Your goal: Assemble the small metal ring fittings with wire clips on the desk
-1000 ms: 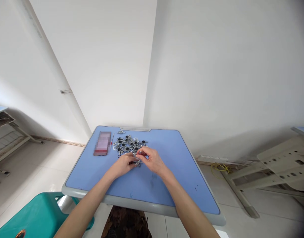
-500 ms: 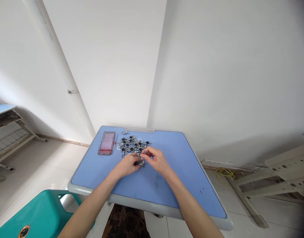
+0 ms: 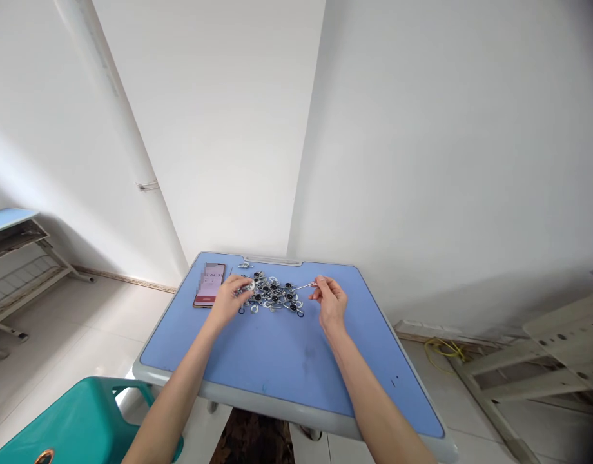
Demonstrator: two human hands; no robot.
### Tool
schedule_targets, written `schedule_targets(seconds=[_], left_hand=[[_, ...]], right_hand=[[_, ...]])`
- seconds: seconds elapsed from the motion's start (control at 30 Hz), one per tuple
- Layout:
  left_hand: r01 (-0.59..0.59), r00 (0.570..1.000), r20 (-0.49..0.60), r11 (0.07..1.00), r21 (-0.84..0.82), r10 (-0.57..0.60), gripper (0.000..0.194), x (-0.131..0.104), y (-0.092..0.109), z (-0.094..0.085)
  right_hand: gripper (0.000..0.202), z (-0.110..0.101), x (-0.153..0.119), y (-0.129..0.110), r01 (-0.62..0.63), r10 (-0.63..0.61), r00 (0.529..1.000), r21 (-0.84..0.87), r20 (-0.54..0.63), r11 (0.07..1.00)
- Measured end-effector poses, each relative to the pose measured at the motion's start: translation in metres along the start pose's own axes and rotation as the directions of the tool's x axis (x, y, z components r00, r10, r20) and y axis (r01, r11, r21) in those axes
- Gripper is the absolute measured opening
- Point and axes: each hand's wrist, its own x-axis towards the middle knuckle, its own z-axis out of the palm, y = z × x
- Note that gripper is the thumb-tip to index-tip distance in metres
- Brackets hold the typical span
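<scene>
My left hand (image 3: 229,299) is at the left side of the pile, its fingers closed round a small silvery metal fitting (image 3: 251,285). Part of that fitting is hidden by the fingers. On the other side, my right hand (image 3: 331,298) pinches what looks like a small screwdriver (image 3: 303,286), its thin shaft pointing left over the heap and a reddish part at the fingertips. Between the hands lies a heap of metal fittings (image 3: 275,298) with black round parts, hooks and rings, on the blue tabletop (image 3: 277,354).
A phone (image 3: 213,283) with a timer on its screen lies left of the heap. One separate metal fitting (image 3: 245,265) sits near the far edge. A green stool (image 3: 78,412) stands at the lower left, and a white wall (image 3: 229,129) rises behind the desk.
My hands were together in front of the heap and have moved apart. The left went up and left to the pile's edge; the right moved right, and the screwdriver in it now shows.
</scene>
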Motion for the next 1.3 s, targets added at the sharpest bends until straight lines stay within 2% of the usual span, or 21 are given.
schedule_targets(seconds=[0.1,0.13,0.2,0.33,0.47,0.73,0.9,1.1,1.3], left_hand=[[0.105,0.993,-0.076,0.972,0.211,-0.091,0.023,0.021,-0.013,-0.017],[0.125,0.992,-0.04,0.948,0.292,-0.119,0.025,0.028,-0.017,-0.021],[0.138,0.99,-0.013,0.931,0.337,-0.142,0.027,0.042,-0.023,-0.024],[0.161,0.981,0.032,0.892,0.423,-0.192,0.029,0.064,-0.034,-0.019],[0.171,0.97,0.067,0.856,0.487,-0.232,0.028,0.07,-0.045,-0.01],[0.148,0.982,0.025,0.848,0.509,-0.186,0.027,0.064,-0.056,0.003],[0.116,0.993,-0.037,0.882,0.456,-0.111,0.032,0.059,-0.057,0.003],[0.0,1.0,0.02,0.938,0.346,-0.007,0.037,0.028,-0.049,0.004],[0.007,0.998,0.062,0.938,0.347,-0.031,0.04,-0.001,-0.052,0.02]], right_hand=[[0.027,0.001,0.001,0.002,-0.008,0.008,1.0,-0.002,0.003,1.0],[0.027,0.002,0.002,0.002,-0.007,0.007,1.0,0.0,0.006,1.0],[0.027,0.003,0.002,0.001,-0.005,0.005,1.0,0.003,0.009,1.0],[0.028,0.003,0.002,-0.002,-0.014,0.014,1.0,0.016,-0.02,1.0],[0.027,0.003,0.001,-0.004,-0.024,0.025,0.999,0.024,-0.044,0.999],[0.025,0.004,0.001,-0.003,-0.027,0.028,0.999,0.037,-0.024,0.999],[0.026,0.002,0.002,-0.004,-0.021,0.021,0.999,0.02,-0.038,1.0],[0.025,0.003,0.003,-0.004,-0.007,0.007,0.999,0.018,-0.031,1.0],[0.022,0.003,0.002,-0.004,-0.01,0.011,1.0,0.027,-0.024,1.0]])
